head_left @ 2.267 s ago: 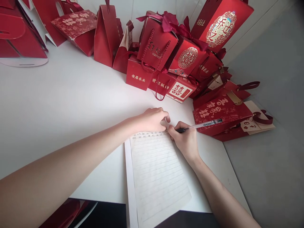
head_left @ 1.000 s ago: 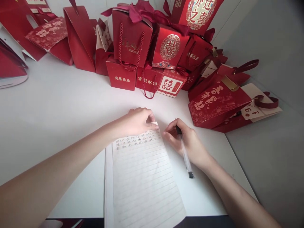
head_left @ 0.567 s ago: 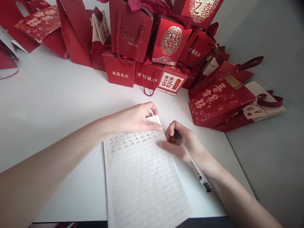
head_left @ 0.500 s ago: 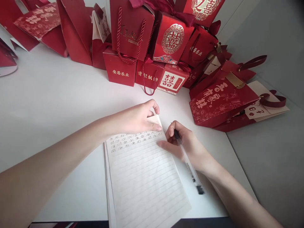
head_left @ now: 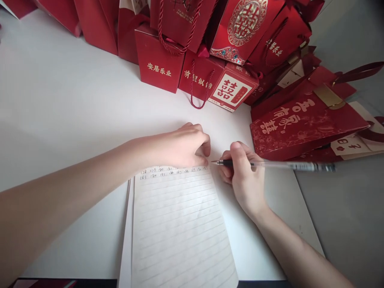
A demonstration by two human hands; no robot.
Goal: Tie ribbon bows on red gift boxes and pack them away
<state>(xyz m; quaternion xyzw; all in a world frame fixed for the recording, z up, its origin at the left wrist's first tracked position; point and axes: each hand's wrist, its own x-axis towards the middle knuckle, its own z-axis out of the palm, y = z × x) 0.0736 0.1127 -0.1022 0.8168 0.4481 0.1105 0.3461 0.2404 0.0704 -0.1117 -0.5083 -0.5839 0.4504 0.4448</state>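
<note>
A lined notebook [head_left: 180, 224] lies on the table with rows of handwritten numbers near its top. Across its upper part rests my left hand [head_left: 189, 146], fingers curled, thumb and forefinger closed at the page's top right corner. The hand covers the upper rows. To the right of the page, my right hand [head_left: 244, 172] is closed around a clear gel pen [head_left: 288, 165] with a black grip. The pen lies nearly level, its tip pointing left, just off the page's right edge near my left thumb.
Red gift boxes [head_left: 159, 70] and gift bags with rope handles are stacked along the back of the white table [head_left: 75, 116]. A large red gift bag [head_left: 303, 124] leans at the right, near a grey wall [head_left: 345, 224]. The table's front edge runs below the notebook.
My right hand has turned the pen from pointing up and away to nearly level, tip leftward, and moved slightly right. My left fingers have curled in more. The camera view has tipped downward.
</note>
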